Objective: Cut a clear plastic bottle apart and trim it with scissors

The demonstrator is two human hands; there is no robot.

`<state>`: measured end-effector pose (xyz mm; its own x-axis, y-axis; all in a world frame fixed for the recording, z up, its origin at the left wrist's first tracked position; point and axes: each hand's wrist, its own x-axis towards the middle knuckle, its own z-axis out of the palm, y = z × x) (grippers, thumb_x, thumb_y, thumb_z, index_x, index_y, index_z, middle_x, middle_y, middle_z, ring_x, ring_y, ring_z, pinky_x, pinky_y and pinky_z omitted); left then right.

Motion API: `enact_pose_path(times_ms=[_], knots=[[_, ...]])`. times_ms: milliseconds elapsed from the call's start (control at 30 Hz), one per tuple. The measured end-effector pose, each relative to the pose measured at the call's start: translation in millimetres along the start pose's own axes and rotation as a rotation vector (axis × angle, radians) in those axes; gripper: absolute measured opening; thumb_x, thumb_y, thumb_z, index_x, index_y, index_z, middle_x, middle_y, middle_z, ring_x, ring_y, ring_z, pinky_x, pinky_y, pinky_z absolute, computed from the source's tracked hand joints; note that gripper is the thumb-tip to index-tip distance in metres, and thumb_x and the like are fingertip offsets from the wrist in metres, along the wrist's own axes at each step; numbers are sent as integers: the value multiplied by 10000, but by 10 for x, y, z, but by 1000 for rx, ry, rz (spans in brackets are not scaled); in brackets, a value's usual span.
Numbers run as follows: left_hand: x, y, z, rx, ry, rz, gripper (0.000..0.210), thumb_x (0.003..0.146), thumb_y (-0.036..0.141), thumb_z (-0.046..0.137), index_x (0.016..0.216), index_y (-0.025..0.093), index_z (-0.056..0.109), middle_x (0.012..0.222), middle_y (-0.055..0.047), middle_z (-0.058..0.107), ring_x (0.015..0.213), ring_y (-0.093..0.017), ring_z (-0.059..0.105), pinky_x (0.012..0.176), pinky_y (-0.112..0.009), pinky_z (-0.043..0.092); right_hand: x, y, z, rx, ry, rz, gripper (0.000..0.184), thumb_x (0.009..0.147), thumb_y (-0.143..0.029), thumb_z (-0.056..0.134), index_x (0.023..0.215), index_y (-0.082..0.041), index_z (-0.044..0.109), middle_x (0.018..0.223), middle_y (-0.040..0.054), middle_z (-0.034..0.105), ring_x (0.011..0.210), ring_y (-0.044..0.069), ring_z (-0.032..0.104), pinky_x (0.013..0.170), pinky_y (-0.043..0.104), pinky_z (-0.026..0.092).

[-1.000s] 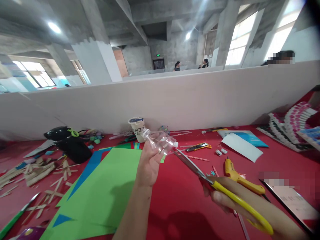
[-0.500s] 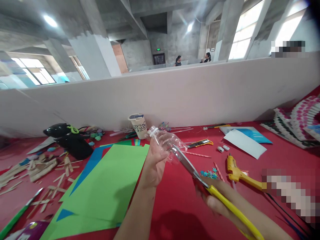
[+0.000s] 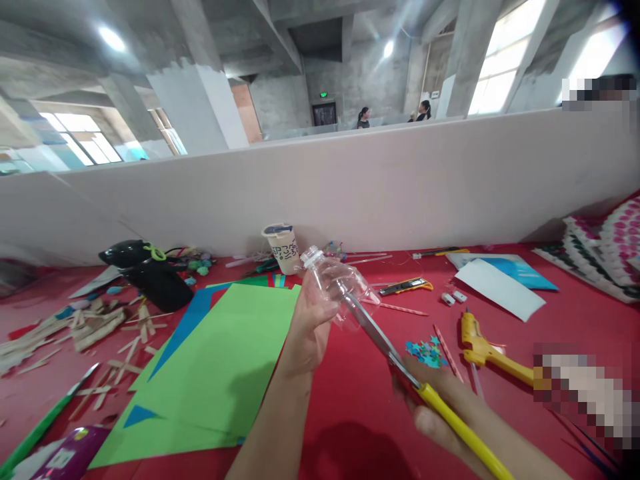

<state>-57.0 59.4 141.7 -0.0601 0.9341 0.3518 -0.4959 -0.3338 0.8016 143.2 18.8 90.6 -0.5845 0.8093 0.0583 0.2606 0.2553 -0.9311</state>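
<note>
Holding a clear, glinting bottle (image 3: pixel 336 277), left fingers (image 3: pixel 324 311) curl while right fingers (image 3: pixel 425 420) grip scissors (image 3: pixel 436 403).

I see the left hand (image 3: pixel 311 327) gripping a clear plastic bottle (image 3: pixel 327 277), the right hand (image 3: pixel 445 381) holding yellow-handled scissors (image 3: pixel 426 395) to it, a yellow glue gun (image 3: pixel 477 347) lying farther right.

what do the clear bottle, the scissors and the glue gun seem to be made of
Clear bottle: probably thin, glossy plastic, as it is see-through with bright highlights. Scissors: the blades look like smooth metal, from their grey sheen; the evenly yellow handle is likely plastic. Glue gun: probably hard, smooth moulded plastic, judging by its solid yellow colour and shaped body.
</note>
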Motion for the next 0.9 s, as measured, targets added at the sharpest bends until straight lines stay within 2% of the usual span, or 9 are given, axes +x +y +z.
enact_pose_path(times_ms=[133, 233, 367, 633, 900], knots=[[5, -5, -14, 14, 0, 6, 462, 646, 244, 641, 1107, 232, 606, 1076, -60, 633, 1096, -301, 570, 976, -454, 411, 0, -8, 27, -32, 7, -12, 611, 813, -817, 285, 792, -232, 458, 608, -49, 406, 471, 129, 364, 452, 269, 282], [6, -3, -33, 22, -8, -4, 465, 647, 256, 648, 1108, 230, 601, 1076, -65, 635, 1073, -292, 580, 952, -439, 425, 26, 47, 53, -50, 10, -18, 535, 861, -762, 283, 754, -249, 390, 599, -63, 375, 442, 118, 345, 437, 276, 252], [8, 0, -92, 34, -62, -4, 481, 674, 255, 649, 1152, 235, 597, 1108, -58, 630, 1107, -285, 567, 963, -414, 433, 49, 170, 85, -91, 7, -27, 575, 823, -814, 260, 702, -257, 334, 580, -70, 307, 481, 130, 306, 463, 296, 193], [9, 29, -125, 39, -94, -15, 494, 685, 260, 660, 1174, 240, 591, 1187, -80, 625, 1154, -329, 556, 995, -478, 427, 32, 203, 99, -113, 30, -50, 564, 851, -780, 279, 678, -248, 351, 583, -64, 311, 507, 133, 310, 468, 292, 182], [10, 58, -126, 54, -124, 16, 488, 688, 271, 670, 1169, 237, 595, 1144, -71, 633, 1138, -314, 562, 974, -444, 449, 14, 240, 116, -74, 17, -81, 578, 842, -794, 293, 663, -247, 336, 579, -71, 287, 489, 124, 272, 468, 297, 165]])
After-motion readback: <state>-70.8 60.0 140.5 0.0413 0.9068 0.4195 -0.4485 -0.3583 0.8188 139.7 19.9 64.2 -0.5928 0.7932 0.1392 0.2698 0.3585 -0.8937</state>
